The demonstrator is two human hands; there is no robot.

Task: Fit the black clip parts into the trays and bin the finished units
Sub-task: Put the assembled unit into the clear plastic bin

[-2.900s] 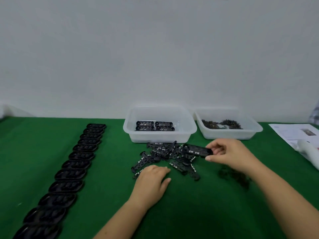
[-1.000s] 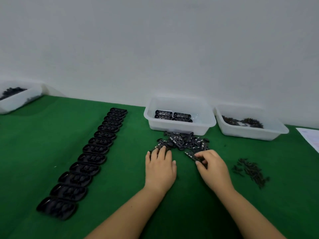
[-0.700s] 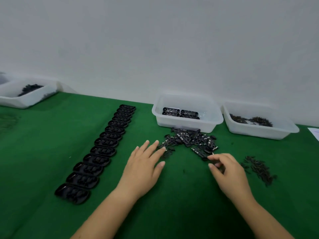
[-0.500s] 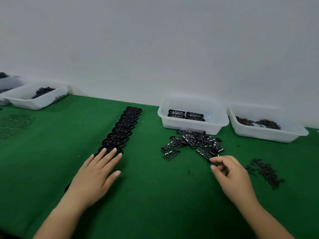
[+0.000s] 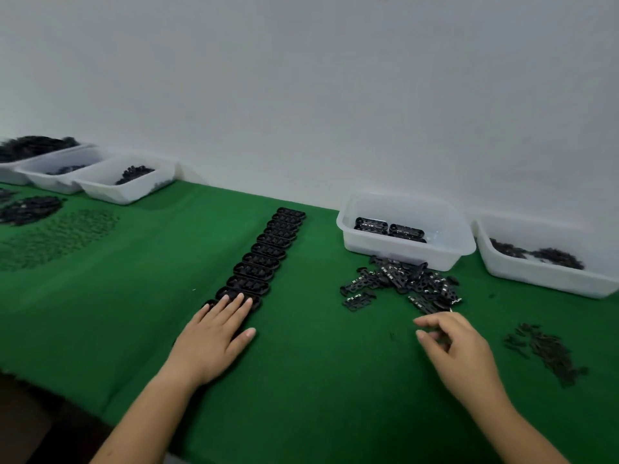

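Observation:
A row of black oval trays [image 5: 270, 251] runs from mid-table toward me. My left hand [image 5: 216, 336] lies flat on the nearest trays with fingers straight, covering them. A loose pile of black clip parts [image 5: 403, 283] lies in front of a white bin [image 5: 407, 254] that holds a few finished units [image 5: 388, 229]. My right hand [image 5: 455, 346] hovers just short of the pile, fingers curled with the thumb close to the index finger. Whether a part sits between them is hidden.
A second white bin [image 5: 549, 279] of small dark parts stands at the right, with a scatter of small black pieces [image 5: 546, 351] near my right hand. Three more white bins [image 5: 124, 187] and dark part heaps [image 5: 30, 209] sit at the far left. The wall is close behind.
My left hand has swept left from the clip pile onto the near end of the tray row. My right hand has drawn back slightly from the pile. My view has turned left.

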